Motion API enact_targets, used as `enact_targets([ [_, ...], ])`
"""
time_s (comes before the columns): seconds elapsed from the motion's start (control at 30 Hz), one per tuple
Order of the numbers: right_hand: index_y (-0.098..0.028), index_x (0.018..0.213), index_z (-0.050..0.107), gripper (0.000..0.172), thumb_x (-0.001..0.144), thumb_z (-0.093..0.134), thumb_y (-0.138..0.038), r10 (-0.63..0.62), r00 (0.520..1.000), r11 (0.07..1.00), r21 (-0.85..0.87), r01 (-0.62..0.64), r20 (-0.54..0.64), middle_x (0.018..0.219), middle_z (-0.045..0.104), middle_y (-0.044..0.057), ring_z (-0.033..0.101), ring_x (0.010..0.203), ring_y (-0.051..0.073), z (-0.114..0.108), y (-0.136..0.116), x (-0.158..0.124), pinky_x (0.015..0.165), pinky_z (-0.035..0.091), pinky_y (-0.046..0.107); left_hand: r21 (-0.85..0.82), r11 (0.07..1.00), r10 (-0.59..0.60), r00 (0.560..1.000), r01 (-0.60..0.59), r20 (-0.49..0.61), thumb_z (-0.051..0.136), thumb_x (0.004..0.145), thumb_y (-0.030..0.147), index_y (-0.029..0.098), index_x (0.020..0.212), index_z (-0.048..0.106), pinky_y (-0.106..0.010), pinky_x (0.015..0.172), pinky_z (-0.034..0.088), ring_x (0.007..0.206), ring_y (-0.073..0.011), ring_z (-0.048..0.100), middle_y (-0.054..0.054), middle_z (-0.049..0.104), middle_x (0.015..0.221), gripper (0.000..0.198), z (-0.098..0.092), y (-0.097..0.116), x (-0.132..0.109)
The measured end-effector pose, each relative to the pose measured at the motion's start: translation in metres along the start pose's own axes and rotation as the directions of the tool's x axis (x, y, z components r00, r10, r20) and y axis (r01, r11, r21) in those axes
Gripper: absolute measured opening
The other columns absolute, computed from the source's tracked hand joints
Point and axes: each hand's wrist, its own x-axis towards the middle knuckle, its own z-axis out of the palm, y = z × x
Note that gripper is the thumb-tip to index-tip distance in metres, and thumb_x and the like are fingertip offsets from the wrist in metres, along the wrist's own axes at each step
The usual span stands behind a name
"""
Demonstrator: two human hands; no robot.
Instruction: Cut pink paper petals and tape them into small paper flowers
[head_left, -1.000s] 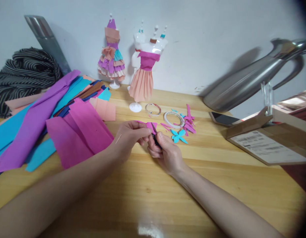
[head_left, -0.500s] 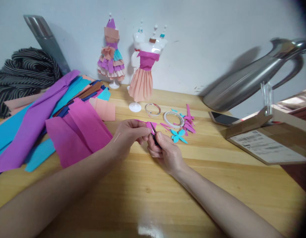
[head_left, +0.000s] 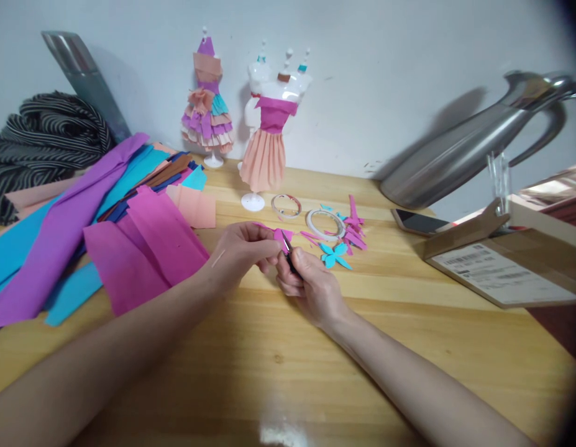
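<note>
My left hand [head_left: 245,248] pinches a small piece of magenta crepe paper [head_left: 282,236] above the wooden table. A pair of small dark scissors [head_left: 288,251] is gripped in my right hand [head_left: 309,279], with the blades against the paper. Just beyond my hands lie a turquoise paper flower [head_left: 334,254], several magenta scraps [head_left: 355,233] and two tape rolls, one white [head_left: 310,226] and one thinner [head_left: 274,208]. Folded magenta sheets [head_left: 143,248] lie left of my left hand.
Behind stand small dress forms in paper dresses, one peach and magenta [head_left: 264,158], one ruffled [head_left: 207,118]. Purple and blue paper [head_left: 68,217] is heaped at left by a striped cloth [head_left: 54,130]. At right are a phone [head_left: 418,221], a cardboard box [head_left: 539,254] and a steel jug [head_left: 455,149].
The view has shifted very slightly. Both hands keep almost the same place, with the scissors still at the magenta paper.
</note>
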Motion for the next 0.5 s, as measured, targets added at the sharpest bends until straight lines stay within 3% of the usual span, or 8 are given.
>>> enact_targets([
  [0.3, -0.017, 0.058, 0.046, 0.049, 0.074, 0.063, -0.06, 0.001, 1.0, 1.0, 0.016, 0.0, -0.03, 0.047, 0.019, -0.01, 0.012, 0.041, 0.004, -0.0009, -0.0007, 0.0011, 0.039, 0.006, 0.021, -0.176, 0.984, -0.024, 1.0, 0.021, -0.016, 0.064, 0.066, 0.027, 0.011, 0.067, 0.063, -0.022, 0.044, 0.045, 0.052, -0.0127, 0.058, -0.003, 0.061, 0.061, 0.016, -0.0049, -0.0006, 0.0029],
  [0.5, -0.017, 0.06, 0.048, 0.048, 0.073, 0.063, -0.061, -0.014, 0.998, 1.0, -0.019, 0.013, -0.062, 0.047, 0.02, -0.01, 0.011, 0.041, 0.004, -0.0004, 0.0015, 0.0014, 0.04, 0.007, 0.021, -0.131, 0.991, 0.013, 0.998, -0.021, -0.06, 0.071, 0.064, 0.028, 0.012, 0.067, 0.061, -0.019, 0.044, 0.043, 0.051, -0.0107, 0.056, -0.001, 0.059, 0.055, 0.019, 0.0008, -0.0051, -0.0002],
])
